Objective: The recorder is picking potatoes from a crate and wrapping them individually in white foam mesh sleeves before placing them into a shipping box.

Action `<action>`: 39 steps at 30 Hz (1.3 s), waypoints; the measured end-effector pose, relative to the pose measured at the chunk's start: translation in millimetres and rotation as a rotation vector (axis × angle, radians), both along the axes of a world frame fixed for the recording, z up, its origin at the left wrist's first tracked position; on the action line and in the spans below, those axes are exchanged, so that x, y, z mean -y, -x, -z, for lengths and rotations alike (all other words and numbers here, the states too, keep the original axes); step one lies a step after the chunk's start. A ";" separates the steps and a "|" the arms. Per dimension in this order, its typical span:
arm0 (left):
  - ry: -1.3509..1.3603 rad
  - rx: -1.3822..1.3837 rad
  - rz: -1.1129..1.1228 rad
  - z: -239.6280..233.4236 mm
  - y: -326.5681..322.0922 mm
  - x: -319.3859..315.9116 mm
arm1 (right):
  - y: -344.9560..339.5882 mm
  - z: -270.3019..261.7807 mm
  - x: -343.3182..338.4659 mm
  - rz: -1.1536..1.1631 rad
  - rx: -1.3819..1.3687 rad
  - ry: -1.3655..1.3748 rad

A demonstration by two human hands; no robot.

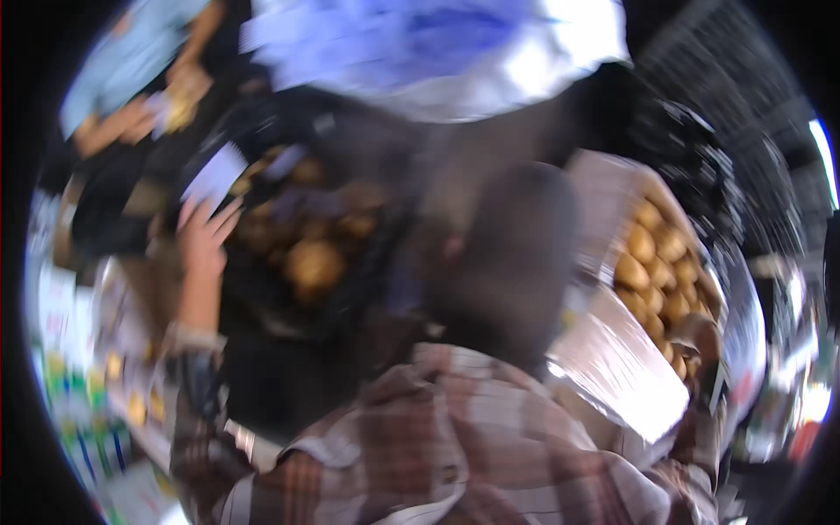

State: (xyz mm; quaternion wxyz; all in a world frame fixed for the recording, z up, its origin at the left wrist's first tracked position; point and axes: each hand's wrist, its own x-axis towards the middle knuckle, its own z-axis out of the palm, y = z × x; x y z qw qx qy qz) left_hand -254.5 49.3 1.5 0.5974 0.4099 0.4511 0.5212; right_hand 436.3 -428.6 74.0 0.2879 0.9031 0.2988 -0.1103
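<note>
My left hand [202, 239] is at the left, its fingers on the lower end of a white sheet [218, 172], probably paper. Beside it is a dark container [282, 321] of round yellow-brown fruit [315, 269], with pale pieces among the fruit. At the right stands an open cardboard box [597, 177] packed with smooth yellow-brown fruit [646, 269]. My right hand [701, 338] is at the near right side of that box, blurred and in shadow. Whether it holds anything is unclear. Motion blur softens most of the picture.
Another person's hands [147, 118] hold a yellowish item at the upper left. A large white and blue plastic-like sheet [440, 59] fills the top. Shiny clear wrap [623, 361] covers the box's near flap. Green and white cartons [85, 420] are at the lower left.
</note>
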 end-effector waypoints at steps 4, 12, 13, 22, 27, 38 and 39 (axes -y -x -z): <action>-0.110 0.022 -0.162 -40.6 0.0 4.7 | 89.7 -25.5 -165.7 -0.281 -0.324 -0.511; 0.041 0.047 -0.108 -46.9 -28.3 9.5 | 409.7 48.1 -413.2 -1.032 -0.988 -0.430; 0.003 0.038 -0.067 -45.0 -31.4 9.0 | 439.9 75.1 -423.7 -1.118 -1.040 -0.344; 0.278 -0.006 -0.246 -39.5 -33.0 21.2 | 489.2 199.7 -470.3 0.107 -1.794 -0.307; 0.544 0.082 -0.384 -18.2 -58.1 62.3 | 476.2 152.0 -458.0 0.614 -2.401 -0.628; 0.189 1.282 0.311 -11.1 -75.5 142.5 | 444.2 54.7 -413.8 0.119 -2.640 -0.727; 0.183 1.285 0.381 -9.6 -76.3 150.6 | 441.7 66.4 -409.8 0.385 -2.639 -0.437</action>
